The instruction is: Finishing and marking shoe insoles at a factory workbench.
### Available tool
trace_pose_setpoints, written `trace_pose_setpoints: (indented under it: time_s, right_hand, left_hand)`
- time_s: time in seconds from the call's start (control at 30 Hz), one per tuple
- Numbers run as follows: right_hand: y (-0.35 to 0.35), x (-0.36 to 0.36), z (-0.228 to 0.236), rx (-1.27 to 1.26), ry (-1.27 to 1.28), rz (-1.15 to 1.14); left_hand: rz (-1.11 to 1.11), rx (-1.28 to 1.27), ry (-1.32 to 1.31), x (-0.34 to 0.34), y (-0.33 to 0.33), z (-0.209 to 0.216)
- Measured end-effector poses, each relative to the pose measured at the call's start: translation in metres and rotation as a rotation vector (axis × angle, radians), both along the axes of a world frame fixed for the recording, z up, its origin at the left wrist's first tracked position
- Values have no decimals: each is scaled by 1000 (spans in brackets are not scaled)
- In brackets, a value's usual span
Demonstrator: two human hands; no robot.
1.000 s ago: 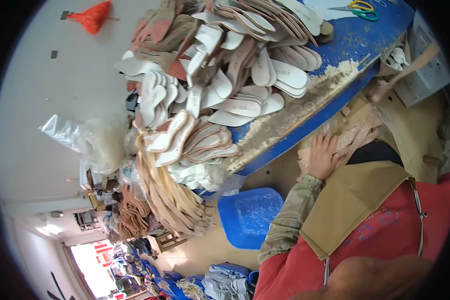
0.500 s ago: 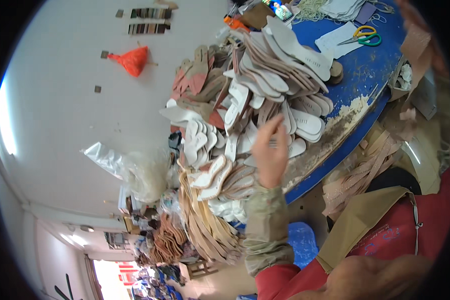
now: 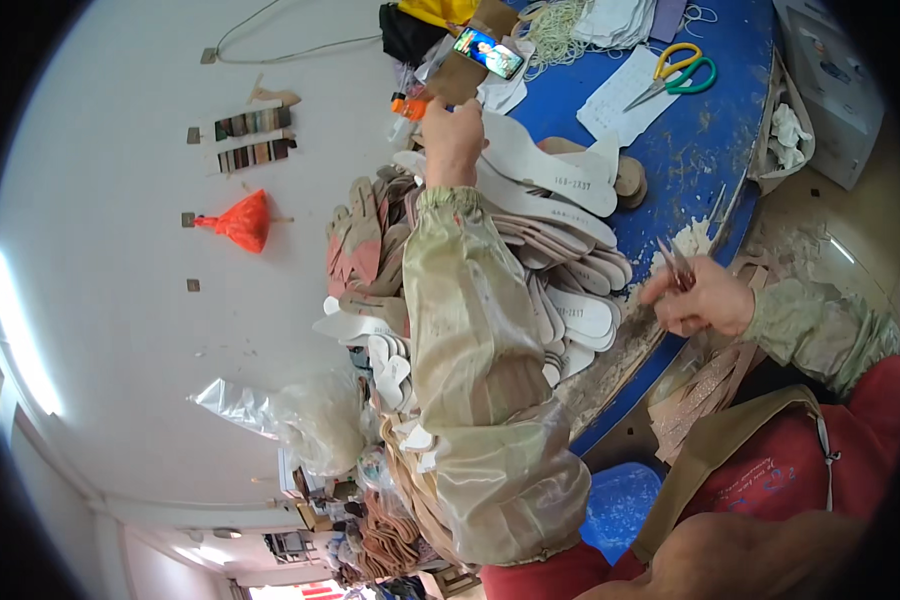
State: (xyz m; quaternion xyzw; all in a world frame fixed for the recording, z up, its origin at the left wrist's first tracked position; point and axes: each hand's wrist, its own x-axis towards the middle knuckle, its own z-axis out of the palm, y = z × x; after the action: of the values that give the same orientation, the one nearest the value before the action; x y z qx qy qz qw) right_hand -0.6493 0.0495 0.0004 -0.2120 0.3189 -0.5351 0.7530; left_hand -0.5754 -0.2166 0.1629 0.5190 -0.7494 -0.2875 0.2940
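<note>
My left hand (image 3: 453, 142) reaches across the pile to the far end of the top white insole (image 3: 545, 170). Its fingers are curled closed, and what they grip, if anything, is hidden. Beside it lies an orange-topped item (image 3: 408, 107). Near the table's edge my right hand (image 3: 705, 298) is closed around a small pointed tool (image 3: 678, 265) with a reddish body; blur hides its exact kind. White and tan insoles lie stacked under and beside my left sleeve. Scissors (image 3: 670, 78) with one yellow and one green handle rest on a white paper (image 3: 605, 108).
The blue table (image 3: 685, 165) has a worn, crusted edge. A lit phone (image 3: 488, 52) and pale cords (image 3: 560, 40) are at its far side. Glittery tan strips (image 3: 705, 395) hang below the edge, near a blue container (image 3: 620, 505). An open bag (image 3: 790, 135) stands at the right.
My left hand has moved up from the middle of the insoles to their far end. My right hand has come from the upper right, beside a tan strip, to the table edge. The view has shifted.
</note>
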Motion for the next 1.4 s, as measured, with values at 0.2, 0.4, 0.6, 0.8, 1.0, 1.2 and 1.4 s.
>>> trace_pose_setpoints:
  time_s: [0.2, 0.4, 0.6, 0.8, 1.0, 1.2, 1.4]
  right_hand:
    - [29, -26, -57, 257, 244, 191]
    - [107, -84, -78, 464, 343, 307]
    - [82, -98, -43, 81, 704, 130]
    - [44, -90, 25, -484, 1068, -329]
    - [26, -36, 104, -288, 829, -140]
    - [19, 99, 114, -764, 734, -153]
    - [-6, 280, 85, -735, 840, 408]
  left_hand:
    - [151, -335, -392, 19, -60, -21]
    - [20, -117, -378, 7, -6, -5]
    - [-113, -326, 25, 45, 79, 26]
    - [265, -468, 194, 147, 213, 19]
    - [631, -173, 523, 274, 289, -108]
    - [698, -34, 825, 387, 303, -230]
    - [621, -72, 1036, 466, 303, -247]
